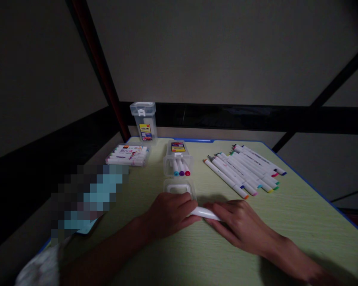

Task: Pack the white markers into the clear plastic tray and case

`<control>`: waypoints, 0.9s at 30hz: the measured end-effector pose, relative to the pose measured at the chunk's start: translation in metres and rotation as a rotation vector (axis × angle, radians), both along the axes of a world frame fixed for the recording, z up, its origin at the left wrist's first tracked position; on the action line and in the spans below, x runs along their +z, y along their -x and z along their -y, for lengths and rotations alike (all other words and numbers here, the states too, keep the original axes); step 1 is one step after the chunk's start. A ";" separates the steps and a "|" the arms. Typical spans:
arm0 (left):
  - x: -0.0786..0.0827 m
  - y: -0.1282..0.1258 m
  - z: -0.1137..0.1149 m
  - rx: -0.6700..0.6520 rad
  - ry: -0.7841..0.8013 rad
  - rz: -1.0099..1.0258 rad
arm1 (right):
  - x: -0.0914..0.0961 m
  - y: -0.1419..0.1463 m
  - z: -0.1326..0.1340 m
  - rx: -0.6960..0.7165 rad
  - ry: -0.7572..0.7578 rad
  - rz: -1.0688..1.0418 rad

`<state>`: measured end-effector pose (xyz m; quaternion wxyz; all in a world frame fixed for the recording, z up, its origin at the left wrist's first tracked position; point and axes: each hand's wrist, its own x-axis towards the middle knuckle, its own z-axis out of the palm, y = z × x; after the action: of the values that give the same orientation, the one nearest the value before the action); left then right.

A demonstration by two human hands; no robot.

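Observation:
A white marker lies level between my two hands, its middle showing and both ends covered by fingers. My left hand is closed round one end, and my right hand grips the other. Just beyond my left hand, the open lid of a clear plastic case rests on the table, partly hidden. The case lies on its side with several markers inside, their blue, purple and red ends facing me. To the right, a row of loose white markers with coloured ends is spread out.
A tall clear case stands upright at the back left. In front of it lies a clear pack of markers. A pixelated, light-blue object is at the left. The pale green table has a blue edge; a wall rises behind.

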<state>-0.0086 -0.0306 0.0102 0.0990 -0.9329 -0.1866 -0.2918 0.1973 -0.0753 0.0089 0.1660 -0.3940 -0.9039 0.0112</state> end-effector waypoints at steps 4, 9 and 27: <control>-0.001 0.000 0.000 0.001 -0.005 -0.034 | -0.002 0.001 -0.001 -0.023 0.022 0.051; -0.002 -0.001 0.000 0.005 -0.001 -0.043 | -0.004 0.001 -0.001 -0.018 0.044 0.066; -0.001 -0.001 0.001 0.006 -0.005 -0.082 | -0.004 0.001 -0.001 -0.023 0.062 0.070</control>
<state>-0.0074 -0.0312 0.0093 0.1097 -0.9432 -0.1845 -0.2537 0.1960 -0.0745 0.0044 0.1223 -0.4096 -0.9037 0.0237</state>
